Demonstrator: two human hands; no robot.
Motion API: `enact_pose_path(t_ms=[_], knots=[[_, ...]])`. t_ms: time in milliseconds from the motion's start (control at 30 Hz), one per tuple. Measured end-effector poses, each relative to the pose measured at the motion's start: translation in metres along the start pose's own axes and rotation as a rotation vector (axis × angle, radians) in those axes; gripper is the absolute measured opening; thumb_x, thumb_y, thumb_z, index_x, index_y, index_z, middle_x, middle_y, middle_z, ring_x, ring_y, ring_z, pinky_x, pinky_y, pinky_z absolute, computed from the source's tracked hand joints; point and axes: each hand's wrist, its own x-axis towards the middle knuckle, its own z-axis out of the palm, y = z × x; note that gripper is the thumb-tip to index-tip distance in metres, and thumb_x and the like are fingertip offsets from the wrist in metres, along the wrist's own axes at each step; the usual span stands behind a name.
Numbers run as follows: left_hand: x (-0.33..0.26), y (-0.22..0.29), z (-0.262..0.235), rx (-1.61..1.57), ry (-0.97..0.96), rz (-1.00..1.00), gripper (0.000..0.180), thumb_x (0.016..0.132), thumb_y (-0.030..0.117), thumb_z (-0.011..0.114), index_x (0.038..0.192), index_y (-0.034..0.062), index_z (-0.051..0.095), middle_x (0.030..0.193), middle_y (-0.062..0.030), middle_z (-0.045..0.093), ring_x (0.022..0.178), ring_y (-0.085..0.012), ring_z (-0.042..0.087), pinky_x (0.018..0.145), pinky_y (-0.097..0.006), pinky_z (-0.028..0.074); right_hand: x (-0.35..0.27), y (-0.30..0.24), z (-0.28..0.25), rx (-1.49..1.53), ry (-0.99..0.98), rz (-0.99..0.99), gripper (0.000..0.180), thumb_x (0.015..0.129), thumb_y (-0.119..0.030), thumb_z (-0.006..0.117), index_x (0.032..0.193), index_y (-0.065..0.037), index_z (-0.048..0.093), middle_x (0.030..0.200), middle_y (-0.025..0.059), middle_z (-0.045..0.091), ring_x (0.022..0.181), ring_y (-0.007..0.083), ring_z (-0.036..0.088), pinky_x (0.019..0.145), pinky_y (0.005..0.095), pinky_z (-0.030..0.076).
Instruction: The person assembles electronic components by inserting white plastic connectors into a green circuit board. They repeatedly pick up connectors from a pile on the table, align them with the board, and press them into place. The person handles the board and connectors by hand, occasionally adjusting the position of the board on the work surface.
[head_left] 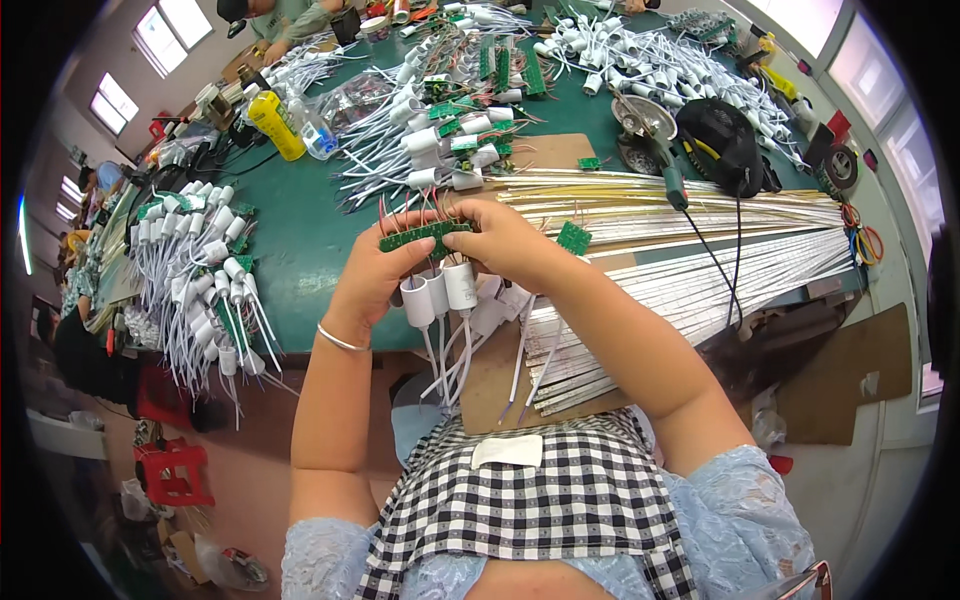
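A green circuit board strip (410,236) is gripped at its left end by my left hand (372,268), thumb on its face. My right hand (500,238) pinches the strip's other end. Thin reddish wires rise behind the board. Just below my hands hang white cylindrical housings (418,302) with white cables trailing down from them; whether they are joined to this board is hidden by my fingers. More white cylinders lie under my right wrist, by the brown cardboard (490,375) at the table edge. A small green board piece (573,238) rests right of my right hand.
Metallic strips (690,290) fan out to the right. Piles of white cylinders with cables lie left (200,260) and far right (640,60). A soldering iron (672,180), black cap (718,140) and yellow bottle (272,122) stand beyond. A co-worker (290,25) sits across the green table (300,300).
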Motion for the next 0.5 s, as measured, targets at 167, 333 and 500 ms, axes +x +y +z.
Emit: enact_pose_path(t_ms=[167,333,500], knots=[[0.000,-0.014,0.005,0.003,0.144,-0.002,0.029,0.082,0.006,0.065,0.108,-0.0010,0.056,0.094,-0.0075,0.065,0.079,-0.0123,0.063,0.071,-0.027,0.053,0.010,0.017,0.002,-0.349,0.176,-0.163,0.027,0.079,-0.016,0.063,0.099,0.002,0.058,0.081,0.0148,0.063,0.071,0.0246,0.061,0.063,0.0363,0.047],[0.021,-0.034,0.010,0.151,0.318,0.056,0.025,0.083,0.007,0.065,0.105,0.0000,0.057,0.091,-0.0080,0.065,0.075,-0.0124,0.063,0.067,-0.025,0.053,0.030,0.032,0.011,-0.602,0.357,-0.243,0.030,0.075,-0.019,0.064,0.094,0.002,0.055,0.080,0.0222,0.062,0.076,0.0358,0.061,0.068,0.0418,0.048],[0.007,-0.024,0.007,-0.085,0.009,0.073,0.027,0.090,0.013,0.059,0.114,0.0017,0.055,0.111,-0.0060,0.061,0.098,-0.0141,0.059,0.085,-0.029,0.048,0.011,0.007,0.001,-0.114,0.019,0.085,0.024,0.078,-0.020,0.064,0.096,-0.004,0.060,0.086,0.0058,0.060,0.075,0.0114,0.055,0.063,0.0287,0.046]])
